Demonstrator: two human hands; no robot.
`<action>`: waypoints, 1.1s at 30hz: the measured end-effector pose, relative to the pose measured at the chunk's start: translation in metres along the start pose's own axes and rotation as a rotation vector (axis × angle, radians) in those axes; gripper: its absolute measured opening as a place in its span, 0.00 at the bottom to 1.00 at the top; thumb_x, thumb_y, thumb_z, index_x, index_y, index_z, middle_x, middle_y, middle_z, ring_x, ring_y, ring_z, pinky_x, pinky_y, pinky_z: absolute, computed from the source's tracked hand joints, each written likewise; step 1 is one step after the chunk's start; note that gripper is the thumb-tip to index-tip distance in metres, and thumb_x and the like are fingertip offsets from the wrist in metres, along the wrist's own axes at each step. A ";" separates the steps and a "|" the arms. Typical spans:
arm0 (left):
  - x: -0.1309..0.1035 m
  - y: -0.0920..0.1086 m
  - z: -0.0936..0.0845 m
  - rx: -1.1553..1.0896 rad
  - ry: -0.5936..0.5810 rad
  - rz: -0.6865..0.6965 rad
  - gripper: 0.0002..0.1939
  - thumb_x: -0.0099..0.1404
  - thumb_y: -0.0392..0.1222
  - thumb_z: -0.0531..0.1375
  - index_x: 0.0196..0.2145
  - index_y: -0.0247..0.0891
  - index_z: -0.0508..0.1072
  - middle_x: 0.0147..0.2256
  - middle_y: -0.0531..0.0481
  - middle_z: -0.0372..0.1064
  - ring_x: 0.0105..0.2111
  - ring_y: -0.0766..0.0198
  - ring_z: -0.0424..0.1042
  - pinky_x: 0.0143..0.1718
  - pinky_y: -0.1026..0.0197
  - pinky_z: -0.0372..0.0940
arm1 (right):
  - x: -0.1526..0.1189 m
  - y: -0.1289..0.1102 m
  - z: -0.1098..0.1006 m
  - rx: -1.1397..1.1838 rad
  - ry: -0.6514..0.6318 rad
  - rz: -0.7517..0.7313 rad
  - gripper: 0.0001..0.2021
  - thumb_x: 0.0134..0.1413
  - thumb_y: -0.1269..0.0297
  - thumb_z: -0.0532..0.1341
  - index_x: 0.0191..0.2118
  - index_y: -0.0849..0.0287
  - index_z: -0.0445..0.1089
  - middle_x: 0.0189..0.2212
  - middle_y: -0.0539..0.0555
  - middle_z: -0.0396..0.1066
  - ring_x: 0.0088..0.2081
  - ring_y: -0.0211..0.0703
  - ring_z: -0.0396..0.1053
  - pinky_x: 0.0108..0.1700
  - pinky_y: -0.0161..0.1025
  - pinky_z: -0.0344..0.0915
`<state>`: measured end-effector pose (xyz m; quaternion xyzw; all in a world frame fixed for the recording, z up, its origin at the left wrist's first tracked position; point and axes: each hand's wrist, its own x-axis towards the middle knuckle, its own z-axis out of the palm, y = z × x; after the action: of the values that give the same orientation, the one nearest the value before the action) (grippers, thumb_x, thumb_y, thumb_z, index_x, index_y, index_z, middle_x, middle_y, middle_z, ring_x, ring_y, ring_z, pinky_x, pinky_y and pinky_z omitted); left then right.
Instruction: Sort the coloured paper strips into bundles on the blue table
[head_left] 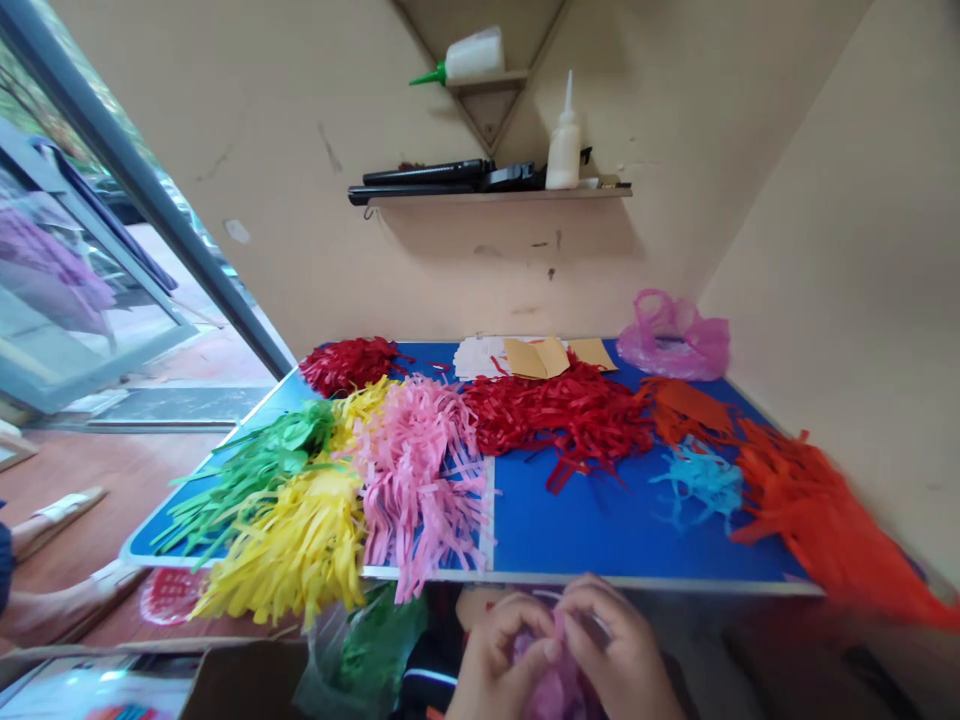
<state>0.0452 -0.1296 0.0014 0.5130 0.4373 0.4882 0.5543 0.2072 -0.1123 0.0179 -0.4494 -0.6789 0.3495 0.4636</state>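
Note:
At the bottom centre, below the table's front edge, my left hand [504, 655] pinches pink material [559, 680] between thumb and fingers. Close against it, my right hand [611, 650] is closed on the same pink material, and the fingertips of both hands nearly meet. A thin white strand shows above the fingers. Beyond the hands, the blue table [600, 530] bears fringed bundles: green [259, 470], yellow [307, 530], pink [424, 470], dark red [562, 405], light blue [705, 480] and orange [810, 490].
Cards and tan paper [536, 357] lie at the table's back, near a pink plastic bag [675, 340]. A wall shelf [502, 195] holds a glue bottle [565, 150]. At the left are a person's feet [67, 510] and a red basket [172, 595]; a cardboard box [247, 680] stands below.

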 end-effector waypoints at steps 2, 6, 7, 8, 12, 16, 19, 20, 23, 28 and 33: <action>0.002 -0.001 -0.001 -0.037 0.074 -0.040 0.12 0.56 0.50 0.67 0.28 0.38 0.78 0.28 0.49 0.73 0.31 0.62 0.69 0.36 0.64 0.63 | 0.000 0.001 0.000 -0.019 0.018 0.022 0.10 0.60 0.63 0.59 0.28 0.55 0.73 0.27 0.52 0.73 0.31 0.42 0.72 0.35 0.33 0.68; 0.007 0.001 -0.002 -0.324 0.173 -0.257 0.14 0.50 0.51 0.71 0.29 0.37 0.79 0.27 0.50 0.73 0.29 0.65 0.68 0.34 0.64 0.63 | -0.005 0.002 -0.003 -0.064 0.036 0.013 0.11 0.64 0.60 0.57 0.43 0.51 0.76 0.33 0.52 0.77 0.36 0.43 0.74 0.43 0.35 0.68; 0.008 0.002 -0.002 -0.407 0.172 -0.301 0.15 0.48 0.51 0.72 0.29 0.37 0.79 0.27 0.50 0.73 0.28 0.65 0.69 0.34 0.64 0.63 | -0.008 0.002 -0.002 -0.061 0.016 0.010 0.12 0.65 0.60 0.56 0.46 0.50 0.76 0.32 0.52 0.77 0.35 0.43 0.74 0.44 0.36 0.68; 0.008 0.004 -0.002 -0.470 0.173 -0.335 0.16 0.47 0.50 0.73 0.29 0.37 0.79 0.27 0.50 0.73 0.29 0.65 0.69 0.35 0.64 0.64 | -0.010 0.001 -0.001 -0.045 -0.001 0.019 0.12 0.65 0.59 0.55 0.48 0.50 0.74 0.31 0.51 0.77 0.34 0.42 0.74 0.43 0.36 0.68; 0.008 0.007 0.001 -0.573 0.223 -0.407 0.17 0.45 0.48 0.74 0.29 0.36 0.78 0.27 0.51 0.73 0.28 0.66 0.70 0.34 0.65 0.65 | -0.020 -0.004 0.005 0.118 0.015 0.155 0.17 0.67 0.54 0.51 0.55 0.54 0.66 0.28 0.51 0.74 0.30 0.42 0.72 0.36 0.35 0.68; 0.006 0.006 0.003 -0.629 0.223 -0.464 0.17 0.46 0.47 0.74 0.30 0.36 0.77 0.27 0.52 0.72 0.26 0.68 0.70 0.31 0.65 0.65 | -0.025 -0.009 0.010 0.290 0.016 0.231 0.17 0.65 0.50 0.53 0.50 0.56 0.65 0.27 0.52 0.72 0.29 0.42 0.72 0.33 0.35 0.67; 0.005 0.009 0.007 -0.672 0.198 -0.459 0.15 0.48 0.46 0.73 0.28 0.36 0.75 0.25 0.53 0.71 0.24 0.69 0.69 0.30 0.67 0.64 | -0.023 -0.010 0.014 0.328 0.080 0.252 0.16 0.64 0.49 0.55 0.46 0.57 0.66 0.26 0.52 0.71 0.28 0.41 0.70 0.33 0.36 0.67; 0.005 0.011 0.008 -0.687 0.183 -0.451 0.15 0.49 0.47 0.73 0.28 0.36 0.74 0.24 0.53 0.71 0.24 0.69 0.69 0.30 0.67 0.64 | -0.022 -0.010 0.016 0.329 0.105 0.261 0.16 0.64 0.49 0.55 0.46 0.57 0.66 0.26 0.51 0.71 0.28 0.41 0.70 0.34 0.36 0.67; 0.004 0.017 0.010 -0.718 0.148 -0.442 0.15 0.49 0.46 0.73 0.27 0.35 0.73 0.25 0.52 0.72 0.26 0.69 0.71 0.32 0.67 0.65 | -0.017 -0.010 0.019 0.307 0.158 0.266 0.16 0.63 0.49 0.55 0.45 0.57 0.68 0.25 0.51 0.71 0.28 0.41 0.69 0.34 0.36 0.67; 0.004 0.019 0.011 -0.715 0.155 -0.435 0.16 0.49 0.46 0.73 0.27 0.35 0.73 0.25 0.52 0.73 0.27 0.68 0.72 0.33 0.67 0.65 | -0.014 -0.003 0.019 0.146 0.084 0.177 0.14 0.65 0.52 0.54 0.40 0.56 0.70 0.25 0.51 0.71 0.27 0.40 0.70 0.30 0.33 0.66; 0.003 0.022 0.011 -0.685 0.209 -0.425 0.16 0.48 0.46 0.73 0.27 0.35 0.73 0.25 0.53 0.72 0.25 0.70 0.70 0.32 0.67 0.64 | -0.014 0.005 0.017 -0.004 0.129 0.168 0.15 0.64 0.52 0.54 0.36 0.56 0.71 0.26 0.52 0.72 0.28 0.42 0.71 0.30 0.33 0.67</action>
<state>0.0542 -0.1280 0.0240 0.1449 0.3995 0.5295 0.7342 0.1944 -0.1245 0.0033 -0.5272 -0.6082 0.3561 0.4747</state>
